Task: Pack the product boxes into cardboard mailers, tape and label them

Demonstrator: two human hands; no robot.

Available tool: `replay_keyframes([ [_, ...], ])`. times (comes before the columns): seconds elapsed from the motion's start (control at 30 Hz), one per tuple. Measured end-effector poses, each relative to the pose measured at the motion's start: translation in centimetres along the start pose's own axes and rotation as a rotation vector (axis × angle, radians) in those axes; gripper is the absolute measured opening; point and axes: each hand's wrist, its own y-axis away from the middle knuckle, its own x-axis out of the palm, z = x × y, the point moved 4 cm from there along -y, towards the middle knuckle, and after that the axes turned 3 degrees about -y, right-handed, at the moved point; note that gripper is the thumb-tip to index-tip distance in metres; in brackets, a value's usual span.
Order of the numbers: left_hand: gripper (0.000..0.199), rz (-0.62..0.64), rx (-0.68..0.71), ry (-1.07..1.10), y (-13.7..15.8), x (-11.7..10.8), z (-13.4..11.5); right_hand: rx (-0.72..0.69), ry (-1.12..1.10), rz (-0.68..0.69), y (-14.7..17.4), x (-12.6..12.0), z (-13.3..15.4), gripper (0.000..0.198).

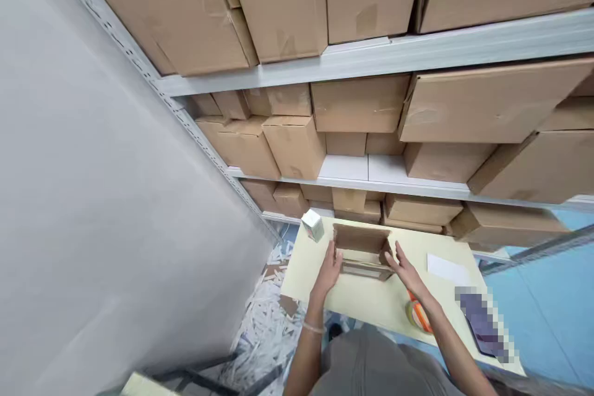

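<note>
A small open cardboard box point(366, 268) stands on the cream tabletop point(357, 300), its hollow inside facing up. My left hand point(328, 270) is at the box's left end, fingers stretched forward and thumb near its front corner. On the opposite end, my right hand point(406, 271) has its fingers spread apart, the thumb close to the box's right front corner. Both hands appear to touch the box lightly or hover right beside it; exact contact is hard to see. Under my right forearm lies a roll of orange tape point(420, 315), partly hidden by the arm.
A small white carton point(313, 225) stands at the table's back left corner. White paper point(448, 268) and a phone-like dark device point(482, 325), partly pixelated, lie to the right. Shelves point(362, 62) of cardboard boxes rise behind. Shredded paper point(264, 315) covers the floor at left.
</note>
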Motion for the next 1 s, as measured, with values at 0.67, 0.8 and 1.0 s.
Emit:
replay_keyframes([
  [0.67, 0.047, -0.060, 0.151, -0.124, -0.1, -0.5, 1.5, -0.357, 0.494, 0.128, 0.3, -0.5, -2.6, 0.054],
  [0.8, 0.036, -0.143, 0.175, -0.147, -0.4, -0.2, 1.6, -0.365, 0.334, 0.049, 0.2, 0.1, -2.7, 0.055],
  [1.0, 0.032, -0.203, 0.199, -0.195, -1.1, -0.4, 1.7, -0.362, 0.153, -0.119, 0.5, 0.8, -2.2, 0.054],
])
